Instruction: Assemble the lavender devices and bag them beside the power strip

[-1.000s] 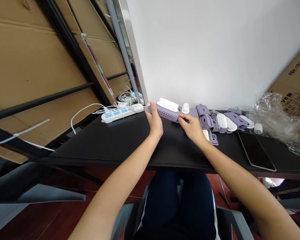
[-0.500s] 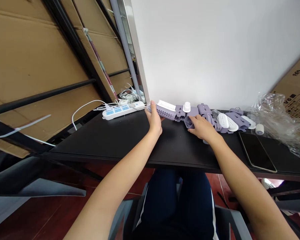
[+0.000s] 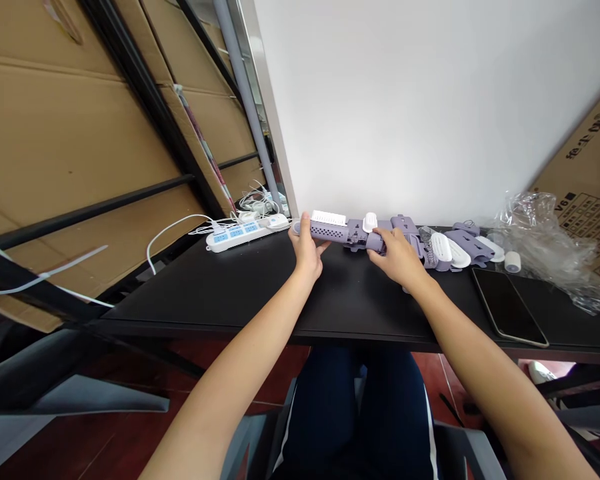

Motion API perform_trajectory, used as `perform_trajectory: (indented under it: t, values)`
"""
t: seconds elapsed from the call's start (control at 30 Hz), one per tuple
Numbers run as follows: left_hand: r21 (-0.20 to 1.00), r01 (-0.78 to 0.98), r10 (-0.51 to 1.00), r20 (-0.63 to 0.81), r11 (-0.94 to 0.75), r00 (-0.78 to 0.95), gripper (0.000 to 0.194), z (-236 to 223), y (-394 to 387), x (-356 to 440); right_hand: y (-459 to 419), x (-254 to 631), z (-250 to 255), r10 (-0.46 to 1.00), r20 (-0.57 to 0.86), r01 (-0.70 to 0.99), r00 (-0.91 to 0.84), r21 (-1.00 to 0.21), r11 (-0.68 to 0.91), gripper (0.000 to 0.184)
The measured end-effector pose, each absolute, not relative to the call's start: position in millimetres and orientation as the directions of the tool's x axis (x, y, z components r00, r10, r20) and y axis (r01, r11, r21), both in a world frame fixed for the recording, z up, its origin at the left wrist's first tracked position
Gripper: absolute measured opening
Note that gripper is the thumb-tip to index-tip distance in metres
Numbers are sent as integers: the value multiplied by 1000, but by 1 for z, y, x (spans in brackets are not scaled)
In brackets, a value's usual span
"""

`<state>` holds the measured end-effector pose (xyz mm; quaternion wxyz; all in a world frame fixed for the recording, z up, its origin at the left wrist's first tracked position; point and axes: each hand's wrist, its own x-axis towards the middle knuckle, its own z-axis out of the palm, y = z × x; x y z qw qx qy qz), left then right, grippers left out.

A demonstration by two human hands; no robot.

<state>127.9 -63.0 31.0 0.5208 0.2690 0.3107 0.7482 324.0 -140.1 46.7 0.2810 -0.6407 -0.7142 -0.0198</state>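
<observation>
Held piece: a lilac perforated bar (image 3: pixel 330 232) lies lengthwise near the bench's back edge, left of centre, with a white bristle strip (image 3: pixel 329 218) along its top. It seems to run on into a notched lilac section (image 3: pixel 355 233) carrying a white oval cap (image 3: pixel 370 222).

Left hand: the left hand (image 3: pixel 307 250) is closed around the bar's left end, thumb upright.

Right hand: the right hand (image 3: pixel 399 260) is curled over the far end of the joined length, fingers pressing on the lilac plastic.

Assembled so far: the bar and notched section look like one connected length.

Left loose: more lilac housings (image 3: pixel 470 243) and white oval pieces (image 3: pixel 441 247) lie in a crowded row along the back edge, right of the hands.

Containers: a crumpled clear plastic bag (image 3: pixel 545 247) sits at the bench's right end, its contents impossible to make out. A cardboard box (image 3: pixel 585 193) leans behind it.

Bench: the black bench (image 3: pixel 230 293) also carries a power strip (image 3: pixel 235 237) at its left, tangled white cables (image 3: pixel 253 200) behind that, a white roll (image 3: pixel 513 262), and a dark tablet (image 3: pixel 507 307) near the right front corner.
</observation>
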Motion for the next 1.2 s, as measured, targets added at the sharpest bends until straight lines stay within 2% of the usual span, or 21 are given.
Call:
perform_trajectory:
  t: [0.23, 0.37, 0.53, 0.7, 0.87, 1.03, 1.2]
  values:
    - [711, -696, 975, -72, -97, -210, 45, 35, -58, 122, -139, 335, 57, 791, 612, 734, 11, -542, 409, 52]
    - [717, -695, 987, -69, -51, -143, 50, 36, -60, 124, -147, 334, 64, 821, 570, 654, -41, -606, 453, 53]
    - [681, -732, 991, -113, 20, -77, 55, 34, -58, 126, -149, 327, 62, 757, 629, 674, -179, -482, 560, 47]
    - [657, -749, 988, -150, 85, -20, 56, 37, -60, 126, -149, 327, 62, 686, 710, 656, -159, -444, 611, 49]
    - [663, -742, 989, -146, 105, 9, 56, 38, -63, 127, -156, 325, 65, 650, 744, 734, -155, -353, 580, 48]
    - [667, -739, 990, -142, 95, -1, 57, 35, -60, 127, -160, 321, 64, 633, 759, 764, -153, -316, 563, 50]
    - [709, -698, 992, -128, 104, 18, 59, 35, -61, 129, -159, 321, 64, 665, 725, 757, -180, -329, 564, 50]
